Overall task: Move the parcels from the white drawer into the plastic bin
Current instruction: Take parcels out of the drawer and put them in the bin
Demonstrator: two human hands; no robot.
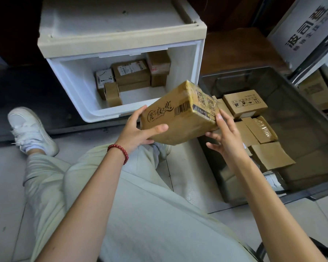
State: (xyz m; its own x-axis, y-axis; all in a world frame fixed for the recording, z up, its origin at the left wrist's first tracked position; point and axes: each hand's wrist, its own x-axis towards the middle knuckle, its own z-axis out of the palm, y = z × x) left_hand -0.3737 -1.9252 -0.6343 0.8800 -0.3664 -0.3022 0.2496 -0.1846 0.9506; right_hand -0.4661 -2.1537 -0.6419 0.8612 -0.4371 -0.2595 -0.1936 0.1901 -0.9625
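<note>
Parcel: a brown taped carton (180, 118) with a barcode and printed script on its top, held in the air and tilted — it is in front of the drawer's near right corner and just left of the bin.
Left hand: the left hand (134, 131) grips the parcel's left end, thumb laid along the near face, fingers curled over the far edge.
Right hand: the right hand (227, 137) is at the parcel's right end with its fingers spread and nearly straight; one fingertip touches the taped end and the others reach toward the lower corner, without closing round it.
Drawer: the white drawer (74, 82) is pulled out from its cream-topped cabinet.
Drawer parcels: several brown cartons (131, 74) are packed against the drawer's back wall, and a small one stands in front of them at the left.
Bin: the dark, see-through plastic bin (309, 118) sits on the floor to the right of the drawer.
Bin parcels: cartons (244, 103) lie on its bottom — one is upright with handling symbols on it, others flat beside it.
Bracelet: red beads (119, 150) circle the left wrist.
Shoe: a white shoe (30, 129) rests on the tiled floor, left of the drawer.
</note>
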